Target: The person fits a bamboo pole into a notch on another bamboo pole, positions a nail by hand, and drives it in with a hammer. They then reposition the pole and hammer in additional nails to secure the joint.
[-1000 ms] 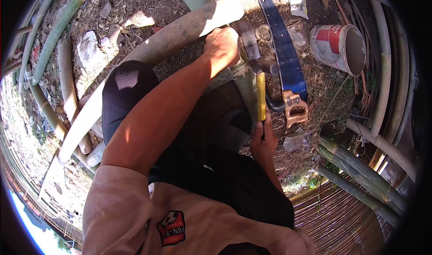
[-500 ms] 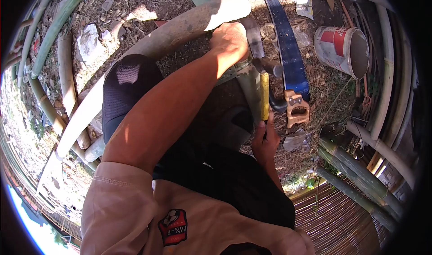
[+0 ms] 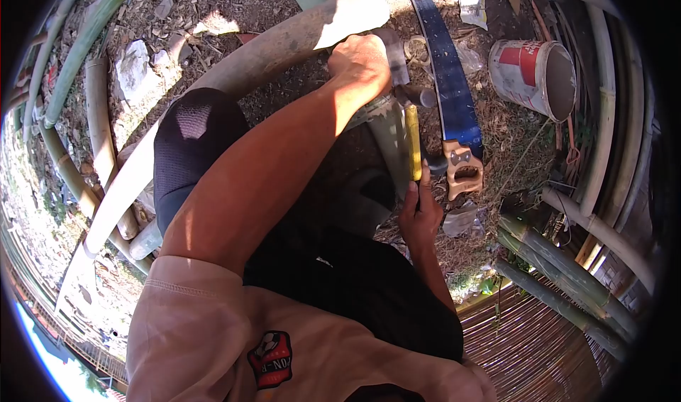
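My left hand [image 3: 360,60] is closed at the end of my outstretched arm, its fingers mostly hidden. A broad grey metal blade [image 3: 396,56] comes out beside it on the right. My right hand [image 3: 420,214] grips the lower end of a hammer [image 3: 413,136] with a yellow handle. The hammer's dark head lies at the lower end of the blade; whether they touch is hard to tell. Below the blade, a green bamboo piece [image 3: 389,143] slants down between my legs. Right of the hammer lies a handsaw [image 3: 454,83] with a blue blade and wooden handle.
A thick bamboo pole [image 3: 284,53] curves past my knee. At the right, a white and red bucket [image 3: 528,75] lies on its side. Green bamboo poles [image 3: 560,278] lie at the lower right, above a slatted mat [image 3: 528,345]. A black curved object [image 3: 437,165] is beside the saw handle.
The hammer head has moved slightly up, nearer the blade, with my right hand still on the handle. My left hand has hardly moved. The whole view has shifted a little left.
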A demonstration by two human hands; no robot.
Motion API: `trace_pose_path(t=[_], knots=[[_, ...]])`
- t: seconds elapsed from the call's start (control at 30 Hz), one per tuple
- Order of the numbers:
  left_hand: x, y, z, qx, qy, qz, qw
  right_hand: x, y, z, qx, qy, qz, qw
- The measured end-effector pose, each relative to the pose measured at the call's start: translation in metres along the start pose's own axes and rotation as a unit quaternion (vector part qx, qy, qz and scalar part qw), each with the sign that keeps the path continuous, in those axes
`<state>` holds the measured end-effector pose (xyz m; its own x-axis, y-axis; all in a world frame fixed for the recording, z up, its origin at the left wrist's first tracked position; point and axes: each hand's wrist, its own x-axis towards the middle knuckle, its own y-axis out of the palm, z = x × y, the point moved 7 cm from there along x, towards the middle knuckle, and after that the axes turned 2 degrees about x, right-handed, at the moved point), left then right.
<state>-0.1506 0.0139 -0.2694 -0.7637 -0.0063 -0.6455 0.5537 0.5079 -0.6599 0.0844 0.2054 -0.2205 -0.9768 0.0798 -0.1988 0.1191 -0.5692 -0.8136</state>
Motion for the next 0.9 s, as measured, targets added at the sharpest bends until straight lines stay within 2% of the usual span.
trace_pose_path(t=[0.1, 0.13, 0.2, 0.3, 0.33, 0.43, 0.5, 0.53, 0.6, 0.73, 0.8, 0.9], knots=[[0.000, 0.004, 0.005, 0.007, -0.006, -0.013, 1.000, -0.012, -0.001, -0.005, 0.047, -0.020, -0.043, 0.998], [-0.001, 0.005, 0.005, 0.001, -0.010, -0.002, 1.000, -0.015, -0.001, -0.005, 0.046, -0.017, -0.043, 0.998], [0.000, 0.004, 0.002, 0.002, 0.002, 0.017, 1.000, -0.012, 0.004, -0.003, 0.012, -0.011, 0.018, 1.000], [0.001, 0.004, 0.004, 0.004, -0.005, -0.007, 1.000, -0.009, -0.005, 0.005, 0.017, 0.015, 0.020, 1.000], [0.000, 0.004, 0.004, -0.001, 0.019, -0.022, 1.000, -0.014, -0.004, 0.005, 0.017, 0.017, 0.022, 0.999], [-0.001, 0.008, 0.007, 0.007, 0.035, 0.004, 0.999, -0.017, -0.005, 0.001, 0.079, 0.037, -0.006, 0.996], [0.002, 0.013, 0.011, 0.023, 0.051, -0.011, 0.998, -0.019, -0.006, 0.007, 0.082, -0.062, -0.076, 0.992], [0.003, 0.014, 0.011, 0.017, 0.064, -0.020, 0.998, -0.021, -0.003, 0.003, 0.083, -0.061, -0.078, 0.992], [0.003, 0.016, 0.010, 0.014, 0.085, -0.046, 0.995, -0.025, 0.002, -0.003, 0.066, -0.045, -0.061, 0.995], [0.003, 0.017, 0.009, 0.027, 0.108, -0.039, 0.993, -0.025, 0.003, -0.003, 0.063, 0.006, -0.024, 0.998], [0.003, 0.019, 0.010, 0.048, 0.105, -0.029, 0.993, -0.018, 0.010, -0.001, 0.055, 0.025, 0.037, 0.998], [0.012, 0.021, 0.012, 0.055, 0.086, -0.019, 0.995, -0.021, 0.005, -0.002, 0.079, 0.021, 0.023, 0.996]])
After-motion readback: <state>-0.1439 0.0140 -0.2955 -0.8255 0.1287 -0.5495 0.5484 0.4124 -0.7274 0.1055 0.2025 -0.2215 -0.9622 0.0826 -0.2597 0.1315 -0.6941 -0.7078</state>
